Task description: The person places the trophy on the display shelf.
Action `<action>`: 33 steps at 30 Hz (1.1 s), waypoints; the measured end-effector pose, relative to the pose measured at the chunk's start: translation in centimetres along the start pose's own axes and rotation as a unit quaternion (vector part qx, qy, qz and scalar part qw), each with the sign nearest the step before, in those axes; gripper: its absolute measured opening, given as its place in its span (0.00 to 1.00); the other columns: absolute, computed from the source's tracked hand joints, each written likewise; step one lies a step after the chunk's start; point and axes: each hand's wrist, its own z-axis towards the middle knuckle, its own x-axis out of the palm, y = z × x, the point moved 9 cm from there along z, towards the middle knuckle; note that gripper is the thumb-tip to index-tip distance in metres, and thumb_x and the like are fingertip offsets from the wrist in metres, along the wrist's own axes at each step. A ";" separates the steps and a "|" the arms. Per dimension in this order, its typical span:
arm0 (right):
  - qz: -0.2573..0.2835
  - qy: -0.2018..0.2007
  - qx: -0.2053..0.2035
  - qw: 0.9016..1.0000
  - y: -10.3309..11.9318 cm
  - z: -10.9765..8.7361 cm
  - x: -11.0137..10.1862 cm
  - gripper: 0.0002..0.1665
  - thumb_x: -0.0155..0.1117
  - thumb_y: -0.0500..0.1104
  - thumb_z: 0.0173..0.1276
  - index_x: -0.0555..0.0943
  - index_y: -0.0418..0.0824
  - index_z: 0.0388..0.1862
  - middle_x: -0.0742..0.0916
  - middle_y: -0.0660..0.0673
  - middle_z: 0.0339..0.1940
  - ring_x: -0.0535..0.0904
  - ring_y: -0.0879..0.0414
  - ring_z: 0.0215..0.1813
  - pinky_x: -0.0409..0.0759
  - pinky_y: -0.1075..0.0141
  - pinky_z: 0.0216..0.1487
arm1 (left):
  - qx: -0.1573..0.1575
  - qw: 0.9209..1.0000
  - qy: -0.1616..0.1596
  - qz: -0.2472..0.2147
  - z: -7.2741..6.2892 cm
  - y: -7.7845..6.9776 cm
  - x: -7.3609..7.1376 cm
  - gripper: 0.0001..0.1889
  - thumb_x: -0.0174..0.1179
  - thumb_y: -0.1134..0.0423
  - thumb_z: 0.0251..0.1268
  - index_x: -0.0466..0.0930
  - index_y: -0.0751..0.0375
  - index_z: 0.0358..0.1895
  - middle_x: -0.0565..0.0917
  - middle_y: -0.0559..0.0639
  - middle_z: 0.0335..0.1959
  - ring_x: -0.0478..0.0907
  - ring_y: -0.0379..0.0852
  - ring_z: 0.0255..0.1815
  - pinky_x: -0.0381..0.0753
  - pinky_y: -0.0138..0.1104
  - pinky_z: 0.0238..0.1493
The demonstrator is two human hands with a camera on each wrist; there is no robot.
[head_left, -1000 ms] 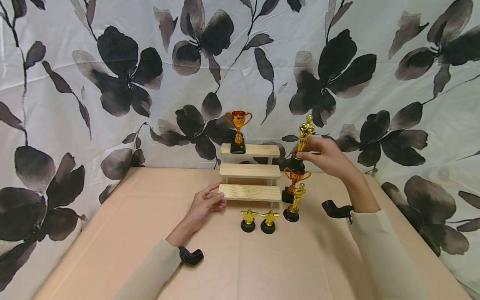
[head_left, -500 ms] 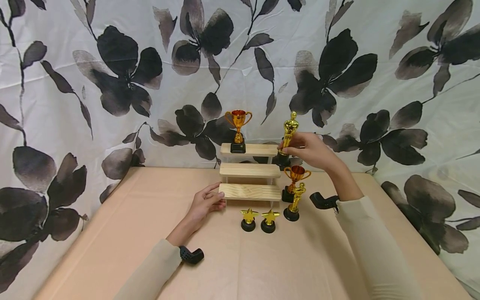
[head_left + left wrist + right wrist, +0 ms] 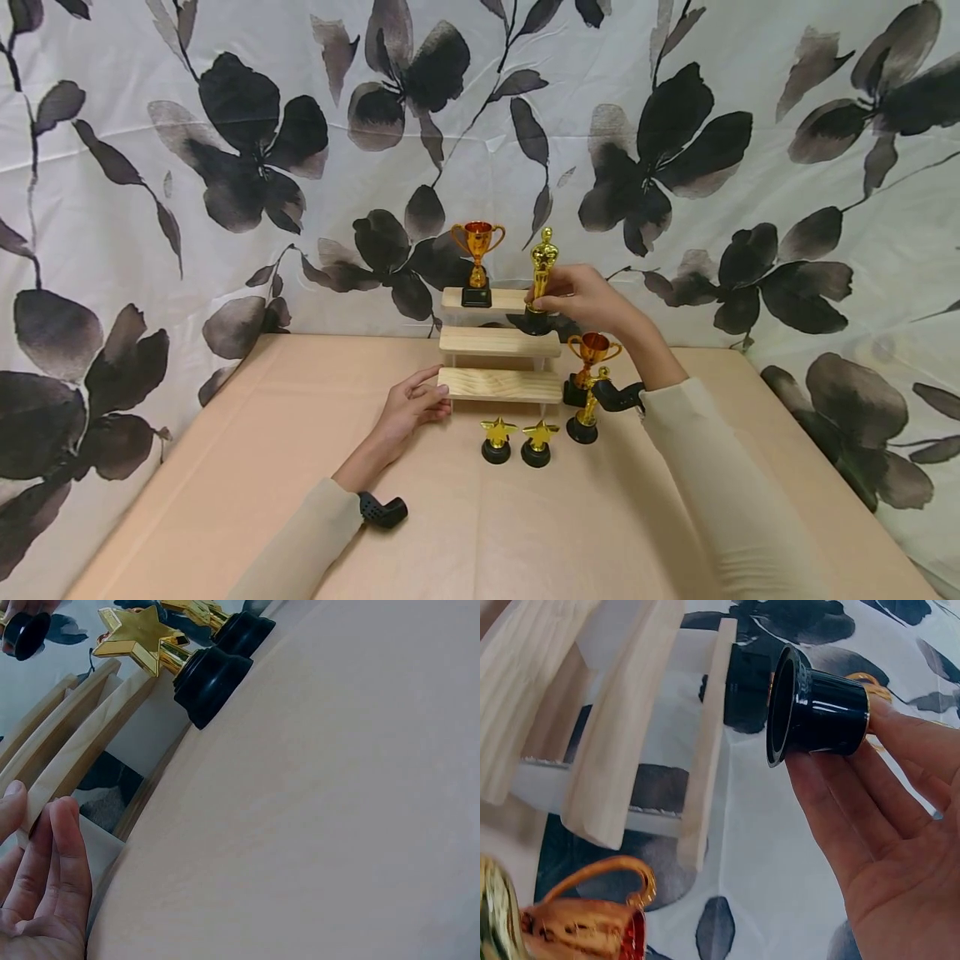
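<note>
My right hand [image 3: 588, 297] pinches a gold figure statuette [image 3: 543, 265] low down, just above its black base [image 3: 829, 712]. It is upright in the air at the right part of a three-step wooden display stand [image 3: 498, 384], and the right wrist view shows a gap between base and top shelf. At the bottom step's left end, my left hand [image 3: 408, 407] holds the board, thumb [image 3: 10, 810] over it and fingers underneath. An orange-gold trophy cup [image 3: 477, 250] occupies the left of the top step.
Two gold star trophies [image 3: 497, 439] stand in front of the stand. To its right are another trophy cup [image 3: 593, 347] and a second statuette [image 3: 583, 425], partly covered by the right wrist camera [image 3: 618, 397]. A floral curtain [image 3: 480, 125] hangs behind the table.
My right hand has carried the statuette leftward, from above the right-hand cup to the right part of the stand. My left hand stays on the bottom step.
</note>
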 end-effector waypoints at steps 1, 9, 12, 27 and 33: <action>0.002 0.002 0.002 1.000 -0.1 0.2 0.3 0.14 0.66 0.40 0.76 0.84 0.34 0.54 0.89 0.35 0.52 0.86 0.41 0.57 0.84 0.46 0.61 | -0.001 1.000 0.001 0.000 -0.1 0.0 0.0 0.34 0.63 0.64 0.75 0.61 0.62 0.79 0.89 0.45 0.33 0.88 0.39 0.34 0.90 0.30 0.41; -0.014 0.014 0.003 1.000 0.4 1.0 2.2 0.12 0.67 0.39 0.74 0.84 0.34 0.52 0.90 0.36 0.50 0.88 0.44 0.53 0.87 0.51 0.55 | -0.007 1.000 -0.001 -0.005 -0.4 0.2 0.1 0.32 0.63 0.65 0.75 0.64 0.60 0.78 0.89 0.46 0.33 0.88 0.40 0.34 0.90 0.31 0.40; -0.020 0.015 0.006 1.000 0.6 1.3 2.9 0.12 0.67 0.39 0.74 0.84 0.33 0.52 0.90 0.35 0.49 0.88 0.44 0.51 0.88 0.52 0.54 | -0.006 1.000 0.000 -0.003 -0.5 0.1 0.0 0.32 0.63 0.65 0.75 0.64 0.60 0.78 0.89 0.45 0.33 0.88 0.40 0.33 0.90 0.30 0.40; -0.028 0.024 -0.007 0.999 1.1 3.5 6.5 0.12 0.68 0.38 0.73 0.85 0.34 0.51 0.90 0.36 0.48 0.88 0.46 0.50 0.87 0.56 0.51 | -0.009 1.000 0.004 -0.004 -0.5 0.0 -0.1 0.33 0.63 0.65 0.75 0.63 0.61 0.79 0.89 0.46 0.34 0.88 0.41 0.35 0.90 0.31 0.41; -0.022 0.013 -0.016 1.000 1.1 4.3 7.4 0.11 0.69 0.38 0.71 0.85 0.33 0.49 0.91 0.35 0.46 0.89 0.44 0.49 0.87 0.54 0.52 | -0.007 1.000 0.003 -0.008 -0.6 -0.2 -0.1 0.32 0.63 0.66 0.75 0.63 0.61 0.79 0.89 0.46 0.34 0.88 0.41 0.34 0.90 0.31 0.41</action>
